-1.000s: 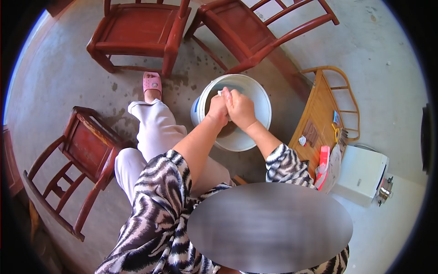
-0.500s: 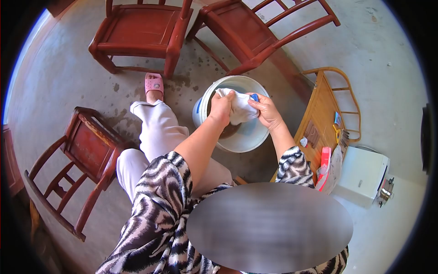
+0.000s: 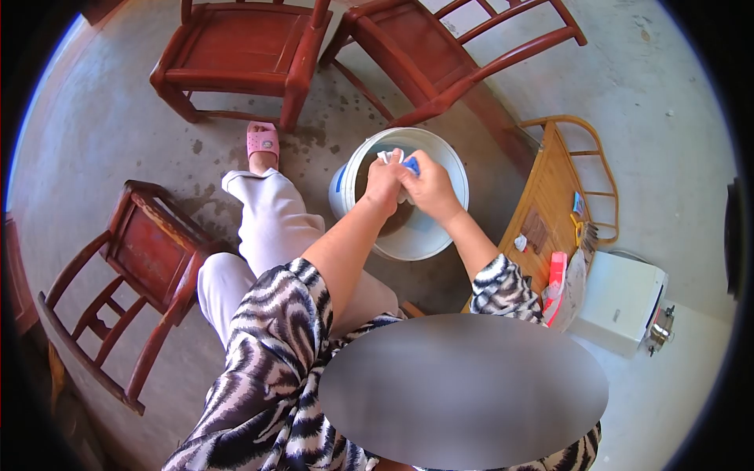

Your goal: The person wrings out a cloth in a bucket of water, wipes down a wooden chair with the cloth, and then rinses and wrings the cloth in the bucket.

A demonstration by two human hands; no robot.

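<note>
Over the white bucket point(image 3: 430, 242), my left hand point(image 3: 382, 185) is closed round a bunched white cloth point(image 3: 388, 157) with a blue part. My right hand point(image 3: 432, 187) presses against the left one, its fingers closed on the same cloth near the blue part point(image 3: 411, 165). Most of the cloth is hidden between the two hands; a little white shows above and below them. Brownish water appears in the bucket beneath. I cannot make out whether the cloth is a sock or another small piece.
Two red wooden chairs point(image 3: 239, 47) point(image 3: 416, 59) stand beyond the bucket, and another red chair point(image 3: 153, 247) is at left. On the right are a wooden bench point(image 3: 550, 184) with small items and a white box-shaped appliance point(image 3: 620, 302). Wet spots mark the floor near my pink slipper point(image 3: 263, 140).
My right hand has moved left against my left hand. The cloth, spread between the hands before, is now bunched up and mostly covered by them.
</note>
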